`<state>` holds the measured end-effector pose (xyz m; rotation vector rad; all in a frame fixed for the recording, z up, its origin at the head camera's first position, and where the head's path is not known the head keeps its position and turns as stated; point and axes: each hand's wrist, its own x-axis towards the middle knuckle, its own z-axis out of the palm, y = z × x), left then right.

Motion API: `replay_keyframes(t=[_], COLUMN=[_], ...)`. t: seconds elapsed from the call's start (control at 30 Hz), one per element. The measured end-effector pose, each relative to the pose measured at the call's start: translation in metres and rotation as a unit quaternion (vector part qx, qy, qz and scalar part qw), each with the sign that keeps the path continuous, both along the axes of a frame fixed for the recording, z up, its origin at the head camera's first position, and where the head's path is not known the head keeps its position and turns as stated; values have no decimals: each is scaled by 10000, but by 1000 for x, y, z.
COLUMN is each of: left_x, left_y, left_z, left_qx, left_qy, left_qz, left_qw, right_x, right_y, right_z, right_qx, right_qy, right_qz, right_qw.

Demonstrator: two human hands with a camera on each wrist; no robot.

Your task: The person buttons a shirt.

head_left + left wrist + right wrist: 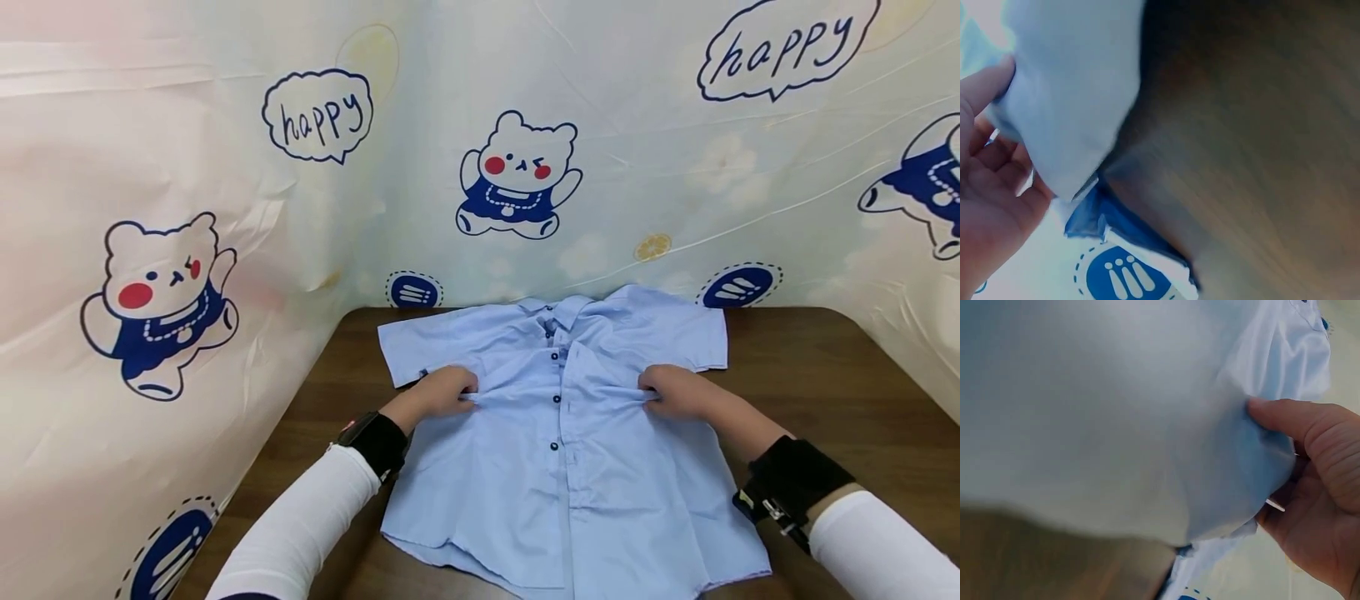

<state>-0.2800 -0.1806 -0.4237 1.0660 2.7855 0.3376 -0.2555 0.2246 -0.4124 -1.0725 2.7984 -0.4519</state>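
Note:
A light blue short-sleeved shirt (510, 467) lies front side up, its collar at the far side and dark buttons down the middle. My left hand (448, 390) pinches the shirt's left side below the sleeve; in the left wrist view the thumb of that hand (991, 181) presses on the cloth. Opposite it, my right hand (675, 392) grips the right side below the other sleeve. The right wrist view shows this hand (1316, 469) with thumb on top of the fabric and fingers curled beneath. Folds run across the chest between both hands.
Under the shirt is a dark brown wooden table (840, 375). A pale curtain (420, 167) printed with bears and "happy" bubbles hangs behind the table and along its left side. The shirt's collar end lies close to the curtain.

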Motion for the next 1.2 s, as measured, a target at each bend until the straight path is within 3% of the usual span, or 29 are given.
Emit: replay_keyframes(t=[0.13, 0.33, 0.47, 0.53, 0.6, 0.77, 0.83, 0.9, 0.97, 1.03, 1.2], left_x=[7, 12, 10, 8, 6, 1, 2, 5, 12, 21, 55], left_y=[-3, -4, -7, -10, -12, -14, -13, -15, -17, -20, -23], left_z=[7, 31, 44, 50, 56, 76, 82, 84, 80, 70, 41], left_qx=[50, -242, -449, -238, 151, 921, 1011, 1022, 1034, 1087, 1189], left_qy=[469, 1011, 1888, 2521, 3195, 4645, 4991, 5171, 5161, 5028, 4557], left_qz=[198, 430, 523, 504, 452, 273, 263, 187, 49, -206, -776], left_qw=[9987, 9937, 9796, 9661, 9464, 8804, 8602, 8496, 8503, 8573, 8787], right_x=[8, 15, 13, 10, 4, -4, -3, 1, 7, 15, 48], right_y=[2, 1, 4, 7, 9, 10, 9, 8, 8, 9, 17], right_z=[10, 29, 38, 41, 44, 61, 67, 68, 64, 56, 33], right_qx=[-171, -14, -52, -229, -481, -887, -926, -973, -989, -1003, -737], right_qy=[448, 1219, 2199, 2931, 3729, 5133, 5418, 5638, 5700, 5645, 5153], right_qz=[-143, -230, -199, -113, -29, -190, -247, -123, 111, 404, 913], right_qw=[9987, 9923, 9753, 9557, 9266, 8534, 8350, 8200, 8156, 8183, 8489])
